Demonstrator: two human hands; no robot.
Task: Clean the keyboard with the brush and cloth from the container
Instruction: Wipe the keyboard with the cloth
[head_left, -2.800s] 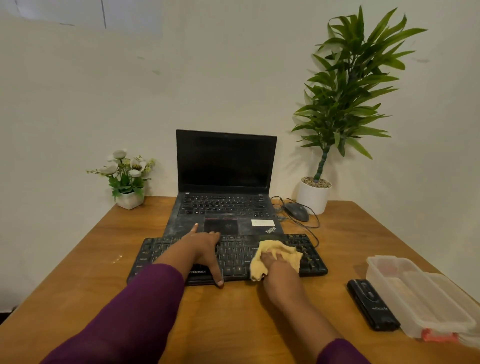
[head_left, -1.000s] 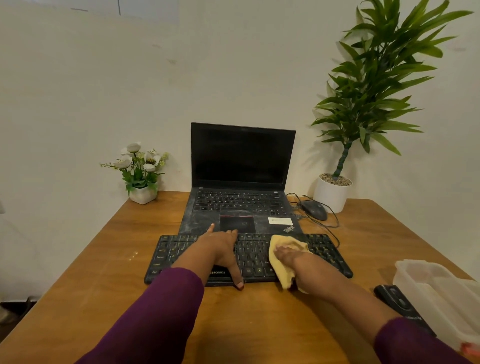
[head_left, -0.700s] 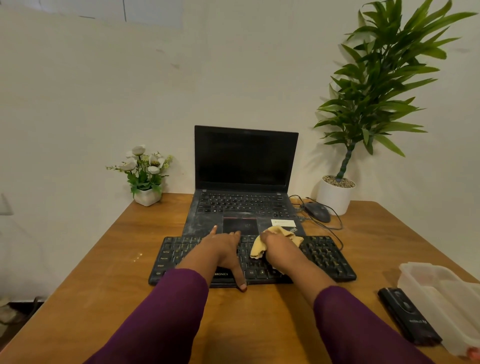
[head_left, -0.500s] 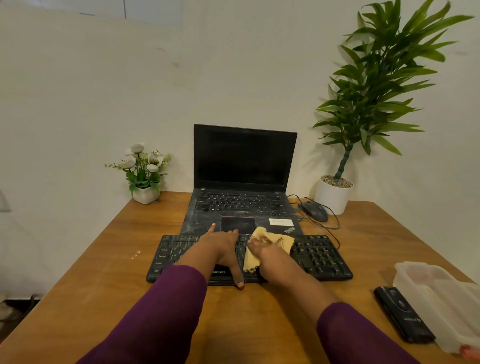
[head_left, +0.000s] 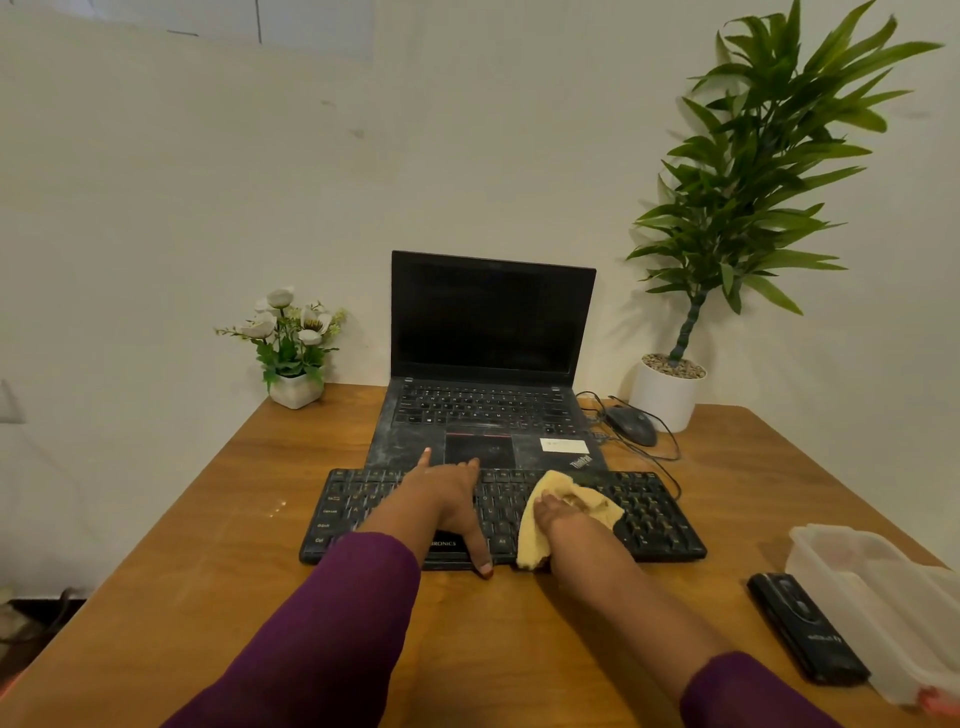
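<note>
Yellow cloth (head_left: 531, 540) in right hand (head_left: 563, 519) on keyboard (head_left: 652, 514); laptop (head_left: 488, 322) behind — container (head_left: 831, 551) right

Your left hand (head_left: 447, 499) covers the middle keys of the keyboard (head_left: 649, 519) and the first letters of its front label. The cloth (head_left: 527, 535) hides the keys beneath it and folds over the fingertips of your right hand (head_left: 563, 514), so the grip cannot be determined. The container (head_left: 841, 571) is cut off by the right and bottom edges, and its contents are blurred behind the translucent wall. Lettering on the black device (head_left: 805, 629) beside it is too small to read. The tall plant (head_left: 769, 156) is cropped at the top edge.
</note>
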